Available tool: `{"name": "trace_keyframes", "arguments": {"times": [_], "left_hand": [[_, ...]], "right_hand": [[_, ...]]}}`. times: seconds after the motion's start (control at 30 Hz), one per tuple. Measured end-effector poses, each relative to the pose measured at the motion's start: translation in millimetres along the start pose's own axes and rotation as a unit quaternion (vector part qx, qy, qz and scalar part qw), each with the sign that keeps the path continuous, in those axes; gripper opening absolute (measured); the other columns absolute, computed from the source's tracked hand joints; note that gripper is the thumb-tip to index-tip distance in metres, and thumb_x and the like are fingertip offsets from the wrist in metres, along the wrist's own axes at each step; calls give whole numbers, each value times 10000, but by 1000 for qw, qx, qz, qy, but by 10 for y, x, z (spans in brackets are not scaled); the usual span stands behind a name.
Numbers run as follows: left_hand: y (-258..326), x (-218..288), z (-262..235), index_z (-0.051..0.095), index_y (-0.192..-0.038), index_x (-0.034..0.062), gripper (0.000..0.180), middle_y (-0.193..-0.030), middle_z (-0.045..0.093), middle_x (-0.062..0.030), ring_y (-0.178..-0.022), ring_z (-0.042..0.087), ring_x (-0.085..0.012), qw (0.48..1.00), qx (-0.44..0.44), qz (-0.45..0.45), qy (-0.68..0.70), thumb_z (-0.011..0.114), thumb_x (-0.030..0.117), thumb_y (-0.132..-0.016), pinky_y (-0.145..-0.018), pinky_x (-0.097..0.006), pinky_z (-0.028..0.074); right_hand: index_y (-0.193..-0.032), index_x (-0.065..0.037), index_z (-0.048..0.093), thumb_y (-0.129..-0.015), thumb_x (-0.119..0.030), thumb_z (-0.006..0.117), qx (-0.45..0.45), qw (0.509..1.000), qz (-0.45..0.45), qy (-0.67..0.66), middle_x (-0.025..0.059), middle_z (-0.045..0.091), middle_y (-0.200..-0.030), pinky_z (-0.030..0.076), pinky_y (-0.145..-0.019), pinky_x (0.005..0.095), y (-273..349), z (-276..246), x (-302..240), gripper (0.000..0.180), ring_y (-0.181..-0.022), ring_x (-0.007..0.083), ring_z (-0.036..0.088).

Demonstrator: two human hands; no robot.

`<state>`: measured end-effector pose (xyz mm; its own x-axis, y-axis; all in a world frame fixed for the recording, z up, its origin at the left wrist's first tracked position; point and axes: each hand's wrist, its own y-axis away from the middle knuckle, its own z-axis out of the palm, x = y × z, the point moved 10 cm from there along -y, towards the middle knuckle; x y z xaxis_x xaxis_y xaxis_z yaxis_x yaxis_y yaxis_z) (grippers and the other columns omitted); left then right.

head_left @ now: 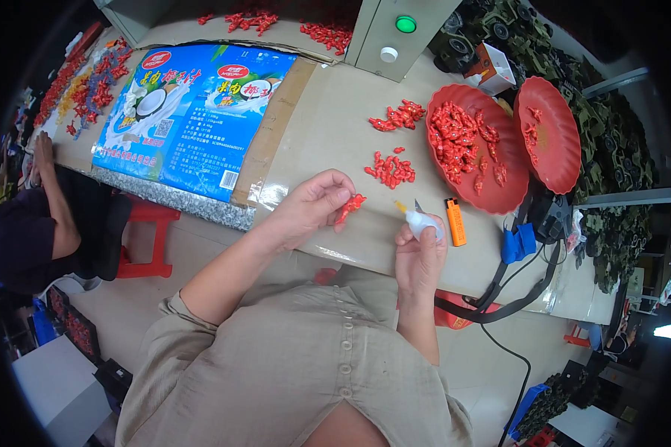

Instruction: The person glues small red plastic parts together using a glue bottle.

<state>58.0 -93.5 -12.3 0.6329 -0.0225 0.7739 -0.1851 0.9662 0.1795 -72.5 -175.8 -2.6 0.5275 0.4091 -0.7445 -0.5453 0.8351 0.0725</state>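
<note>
My left hand (322, 203) pinches a small red plastic figure (350, 210) between thumb and fingers, just above the table's near edge. Closed around a small white squeeze bottle (423, 228) with a thin yellowish nozzle, my right hand (419, 264) is a short way to the right. A pointed dark tip sticks up beside the nozzle; what it belongs to is unclear. Beyond my hands lie two loose piles of similar red pieces, a nearer pile (392, 170) and a farther pile (399, 117). An orange lighter (455, 222) rests just right of the bottle.
A large red scalloped bowl (501, 200) holds many red pieces; another red bowl (563, 153) holds several. Blue printed cardboard (190, 123) covers the table's left. A metal box (386, 56) with a green button stands at the back. Black cables (525, 298) hang at right. Another person (30, 216) sits left.
</note>
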Motion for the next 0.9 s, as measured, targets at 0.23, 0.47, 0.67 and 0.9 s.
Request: {"name": "trace_keyframes", "arguments": {"times": [0.23,0.47,0.67,0.9], "left_hand": [[93,35,-7,388,-1028,67,289,-925,485,-50,-702,473,-97,1000,-8,22,19,502,-13,-775,-605,-229,399],[166,-28,-29,362,-1090,53,279,-931,508,-82,-669,468,-98,999,-20,-29,-27,435,9,-824,-597,-233,402],[148,6,-100,360,-1010,53,149,-892,552,-114,-571,456,-81,998,-11,24,-63,401,68,-868,-564,-213,400],[164,-17,-84,399,-954,58,116,-826,548,-91,-554,450,-75,997,-17,-11,-69,444,111,-861,-539,-208,398]], "right_hand": [[-1007,-43,454,-682,-57,675,-54,994,-10,96,61,558,-842,442,-654,249,-85,62,-164,393,-741,127,540],[-920,-32,479,-690,-49,648,-47,958,-2,283,46,559,-827,421,-657,229,-326,307,-258,286,-749,109,530],[-718,-42,566,-618,-18,601,-56,766,-67,637,61,550,-693,403,-629,267,-549,652,-93,109,-712,141,535],[-749,-71,629,-613,-77,643,-145,615,-174,755,72,565,-724,374,-649,367,-603,880,74,137,-742,246,529]]}}
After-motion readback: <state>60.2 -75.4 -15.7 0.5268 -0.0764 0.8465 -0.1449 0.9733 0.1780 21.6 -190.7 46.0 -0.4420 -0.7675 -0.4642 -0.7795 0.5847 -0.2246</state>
